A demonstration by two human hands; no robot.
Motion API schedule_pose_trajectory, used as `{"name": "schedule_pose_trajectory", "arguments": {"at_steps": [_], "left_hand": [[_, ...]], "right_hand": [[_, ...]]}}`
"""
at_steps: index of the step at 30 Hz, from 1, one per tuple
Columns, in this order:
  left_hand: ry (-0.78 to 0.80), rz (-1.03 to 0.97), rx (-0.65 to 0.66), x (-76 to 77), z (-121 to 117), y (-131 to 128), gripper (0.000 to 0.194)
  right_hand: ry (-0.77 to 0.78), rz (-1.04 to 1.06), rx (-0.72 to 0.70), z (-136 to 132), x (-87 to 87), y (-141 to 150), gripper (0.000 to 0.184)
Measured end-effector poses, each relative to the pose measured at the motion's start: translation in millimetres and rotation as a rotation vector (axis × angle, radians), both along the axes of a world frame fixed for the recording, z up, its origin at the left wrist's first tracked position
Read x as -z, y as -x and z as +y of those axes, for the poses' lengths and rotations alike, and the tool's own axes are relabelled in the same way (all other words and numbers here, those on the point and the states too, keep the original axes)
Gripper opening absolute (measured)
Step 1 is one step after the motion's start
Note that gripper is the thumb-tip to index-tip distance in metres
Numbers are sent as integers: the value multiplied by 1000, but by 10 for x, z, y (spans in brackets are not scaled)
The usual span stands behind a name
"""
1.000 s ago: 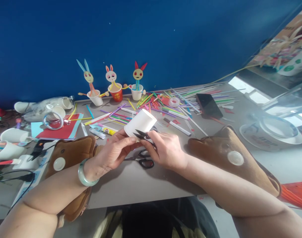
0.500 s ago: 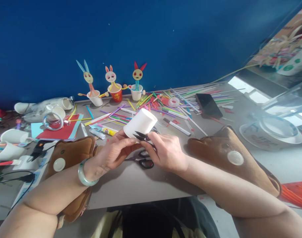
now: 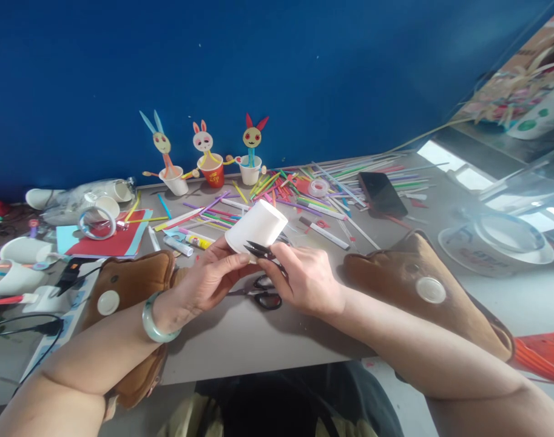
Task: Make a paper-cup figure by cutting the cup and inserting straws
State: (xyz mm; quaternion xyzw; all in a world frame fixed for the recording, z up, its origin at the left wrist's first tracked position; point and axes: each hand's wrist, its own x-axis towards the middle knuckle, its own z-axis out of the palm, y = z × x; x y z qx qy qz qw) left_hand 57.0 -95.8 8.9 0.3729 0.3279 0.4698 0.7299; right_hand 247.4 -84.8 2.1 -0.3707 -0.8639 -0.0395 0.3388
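A white paper cup (image 3: 255, 226) is tilted in front of me. My left hand (image 3: 210, 276) is closed on its lower left part, the thumb near the rim. In my right hand (image 3: 304, 276) is a black tool with two slim pointed tips (image 3: 257, 248), its rear part hidden in my fingers, so I cannot tell its kind. The tips lie against the cup's lower side; whether they pierce it I cannot see. Below the hands, black-handled scissors (image 3: 267, 300) rest on the table.
Three rabbit figures in paper cups (image 3: 212, 170) stand along the blue wall (image 3: 277, 73). Colourful sticks and pens (image 3: 286, 197) spread before them. A phone (image 3: 383, 194) lies to the right. Brown cushions (image 3: 422, 297) flank my arms; paper cups (image 3: 24, 252) and cables sit at left.
The cup has shifted very slightly to the left with my hands. Otherwise the grips and the tool look the same.
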Motion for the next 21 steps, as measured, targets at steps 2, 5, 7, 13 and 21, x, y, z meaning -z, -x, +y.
{"name": "schedule_pose_trajectory", "arguments": {"at_steps": [2, 5, 7, 13, 21], "left_hand": [[1, -17, 4, 4, -2, 2, 33], [5, -31, 0, 0, -5, 1, 36], [10, -34, -6, -10, -7, -4, 36], [11, -23, -6, -33, -8, -12, 30], [37, 30, -51, -61, 17, -2, 22]], "right_hand": [[1, -1, -5, 2, 1, -2, 31], [28, -13, -1, 0, -6, -8, 32], [39, -13, -7, -4, -15, -11, 32], [69, 16, -38, 3, -30, -17, 32], [45, 33, -62, 103, 30, -30, 29]]}}
